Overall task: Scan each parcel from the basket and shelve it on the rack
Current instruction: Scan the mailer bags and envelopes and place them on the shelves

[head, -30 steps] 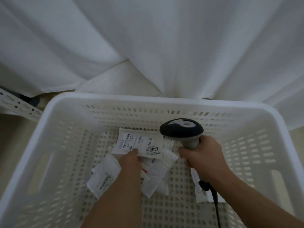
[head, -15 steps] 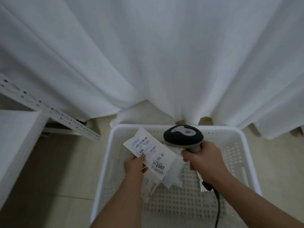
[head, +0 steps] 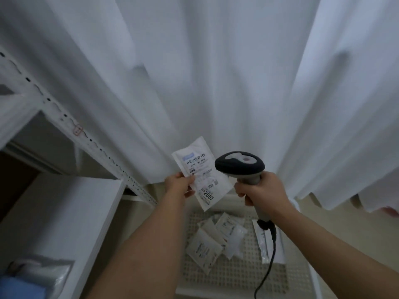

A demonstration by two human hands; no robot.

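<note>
A left hand (head: 180,186) pinches a white labelled parcel (head: 201,175) by its edge, just beside the barcode scanner (head: 239,165) gripped in the right hand (head: 262,194). Below both hands, a white basket (head: 241,277) holds more parcels; a rack shelf (head: 64,212) lies left of the left hand.

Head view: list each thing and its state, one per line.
Left hand: pinches the parcel's edge.
Parcel: lifted clear of the basket, label up.
Right hand: grips the scanner.
Scanner: raised beside the parcel.
Basket: holds several more parcels.
</note>
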